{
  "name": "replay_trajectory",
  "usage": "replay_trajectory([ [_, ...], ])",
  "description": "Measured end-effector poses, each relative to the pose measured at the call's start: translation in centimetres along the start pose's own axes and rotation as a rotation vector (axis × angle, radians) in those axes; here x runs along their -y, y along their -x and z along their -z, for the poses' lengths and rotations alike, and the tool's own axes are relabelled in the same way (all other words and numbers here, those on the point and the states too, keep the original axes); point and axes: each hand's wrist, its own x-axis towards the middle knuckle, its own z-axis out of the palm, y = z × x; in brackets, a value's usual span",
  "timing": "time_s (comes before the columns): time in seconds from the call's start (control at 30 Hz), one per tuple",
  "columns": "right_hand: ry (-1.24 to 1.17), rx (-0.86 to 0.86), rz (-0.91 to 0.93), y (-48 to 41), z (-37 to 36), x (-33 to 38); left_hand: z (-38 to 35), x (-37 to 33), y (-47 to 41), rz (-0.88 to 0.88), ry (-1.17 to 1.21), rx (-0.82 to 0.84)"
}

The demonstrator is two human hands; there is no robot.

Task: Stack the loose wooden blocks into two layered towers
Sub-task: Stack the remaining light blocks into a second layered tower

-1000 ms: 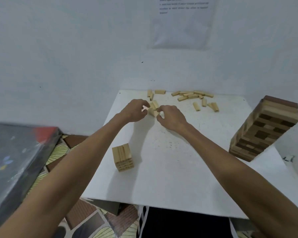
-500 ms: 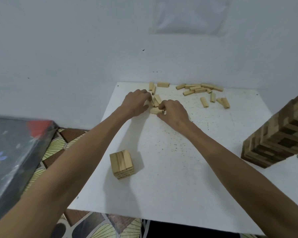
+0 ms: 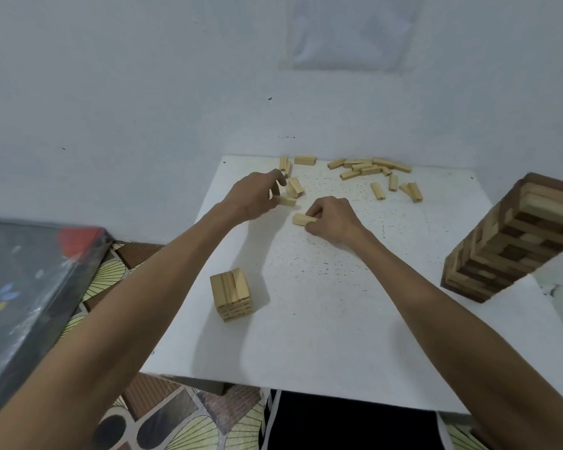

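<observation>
Head view, looking down on a white worktop [image 3: 322, 319] pushed against a white wall [image 3: 143, 92]. Both bare arms reach forward over it.

Left hand [image 3: 254, 198]: fingers curled down on a pale wooden block [image 3: 286, 201] lying flat, pinching its near end; it rests on the worktop, touching two more loose blocks [image 3: 294, 187] just behind it. Right hand [image 3: 330, 219]: fingers closed around one end of another pale block [image 3: 301, 219], whose free end points left; cannot tell if it is lifted or resting on the surface. The two hands are near each other, not touching.

Short tower of pale blocks [image 3: 231, 293] stands upright near the worktop's left front, well apart from the hands; top layer shows three blocks side by side, a few layers under it. Tall tower of mixed dark and light blocks [image 3: 514, 241] stands at the right edge, many layers, partly cut by the frame; looks tilted, likely lens warp.

Scattered loose blocks [image 3: 371, 168] lie flat along the far edge, a pile of several in a rough row, some overlapping; a few singles [image 3: 377, 190] a bit nearer. Two more blocks [image 3: 303, 160] at far centre by the wall.

Blurred paper sheet [image 3: 348, 34] on the wall above. Dark board with a red corner [image 3: 30, 287] at left, over patterned floor tiles [image 3: 176, 417]. Dark shorts [image 3: 348, 420] at bottom edge.
</observation>
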Motion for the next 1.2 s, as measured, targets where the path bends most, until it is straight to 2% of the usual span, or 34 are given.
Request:
replay_trajectory([
  [0.17, -0.082, 0.003, 0.021, 3.5, 1.0, -1.1, 0.4, -3.8, 2.5, 0.026, 0.07, -0.013],
  [0.37, -0.124, 0.019, 0.065, 10.6, 3.0, -3.5, -1.7, -10.2, 8.0, 0.104, 0.331, -0.124],
  [0.63, -0.184, 0.152, 0.027, 18.0, 3.5, -6.8, -7.3, -14.5, 14.9, 0.171, 0.435, -0.195],
  [0.73, -0.187, 0.098, 0.06, 18.7, 2.8, -7.4, -8.5, -14.6, 15.8, 0.199, 0.443, -0.162],
  [0.83, -0.063, -0.039, 0.143, 18.8, 1.9, -8.0, -9.3, -14.3, 16.0, 0.187, 0.422, -0.163],
  [0.9, 0.08, -0.071, 0.228, 18.9, 1.2, -8.4, -9.6, -14.2, 15.9, 0.165, 0.369, -0.183],
  [1.0, 0.161, -0.123, 0.353, 19.0, 0.8, -8.9, -10.0, -13.8, 15.4, 0.168, 0.349, -0.198],
  [1.2, 0.214, -0.061, 0.36, 18.9, 1.6, -9.4, -10.1, -13.8, 14.5, 0.147, 0.334, -0.163],
])
